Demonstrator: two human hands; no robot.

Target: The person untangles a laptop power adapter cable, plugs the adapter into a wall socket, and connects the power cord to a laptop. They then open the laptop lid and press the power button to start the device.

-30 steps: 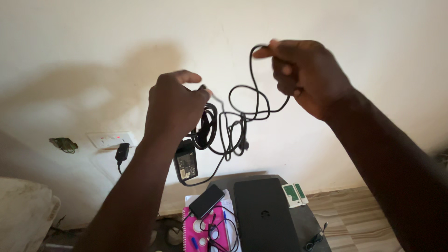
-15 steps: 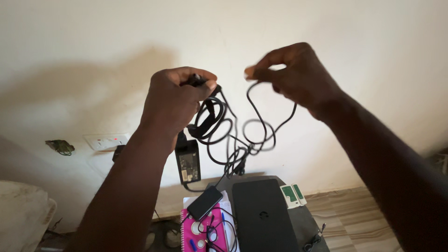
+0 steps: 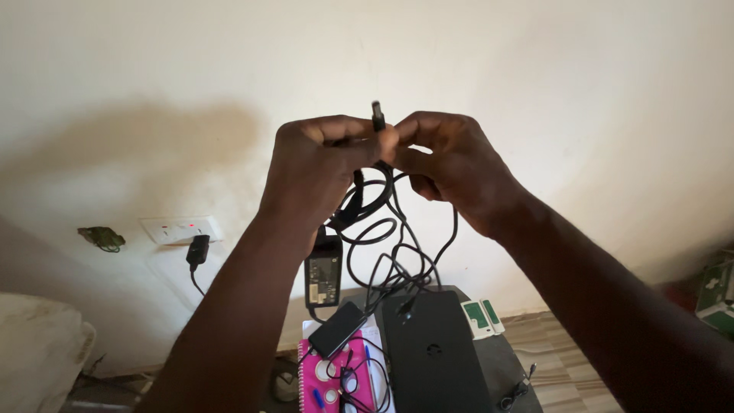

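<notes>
My left hand [image 3: 321, 172] and my right hand [image 3: 451, 164] are raised in front of a pale wall, touching each other. Both grip a tangled black charger cable [image 3: 382, 245], whose round plug tip [image 3: 377, 116] sticks up between my fingers. Loops of the cable hang below my hands. The black power brick [image 3: 323, 271] dangles under my left hand, just above the things on a small table.
A closed black laptop [image 3: 432, 356] lies on a small dark table below, beside a pink patterned notebook [image 3: 329, 382] and a black phone-like block [image 3: 337, 329]. Two small green-and-white cards [image 3: 483, 317] lie nearby. A wall socket [image 3: 177, 228] with a black plug [image 3: 198, 250] is at the left.
My hands have come together from being apart. The right hand brought the cable end to the left hand, and the hanging loops have gathered closer under both.
</notes>
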